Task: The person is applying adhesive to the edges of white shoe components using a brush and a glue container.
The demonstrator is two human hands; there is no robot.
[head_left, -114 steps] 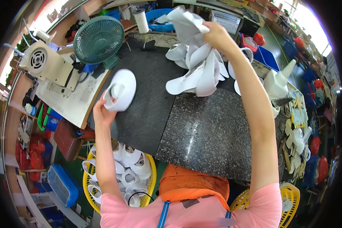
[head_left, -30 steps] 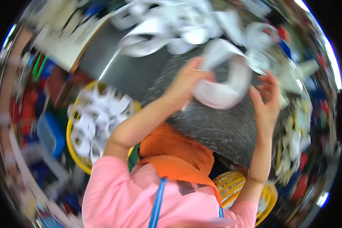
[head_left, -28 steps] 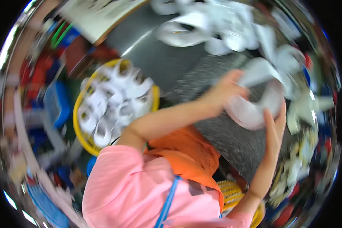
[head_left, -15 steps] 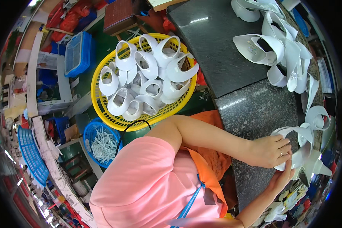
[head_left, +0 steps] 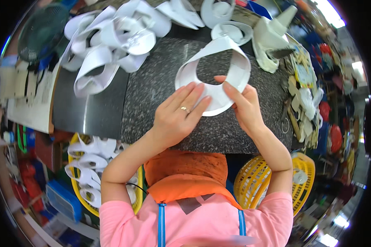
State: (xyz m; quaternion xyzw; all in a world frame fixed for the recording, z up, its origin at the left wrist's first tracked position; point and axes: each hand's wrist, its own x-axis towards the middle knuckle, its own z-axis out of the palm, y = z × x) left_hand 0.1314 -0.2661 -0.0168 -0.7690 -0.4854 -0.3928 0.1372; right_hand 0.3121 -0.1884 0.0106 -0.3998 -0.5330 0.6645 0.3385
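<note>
you are holding the white shoe upper (head_left: 218, 102) above the desk (head_left: 142, 107), nearer its right edge. your right hand (head_left: 248, 108) is pinching the piece beside its opening; your left hand (head_left: 177, 112) is lying slightly spread across it. it is probably handling light and bendy, the rim offering the firmest hold.

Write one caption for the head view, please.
Left hand and right hand together on a white looped piece above a dark speckled worktop.

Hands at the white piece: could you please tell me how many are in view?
2: the left hand, fingers over the lower left of the white piece, and the right hand at its lower right, thumb on top. Neither is hidden.
</note>
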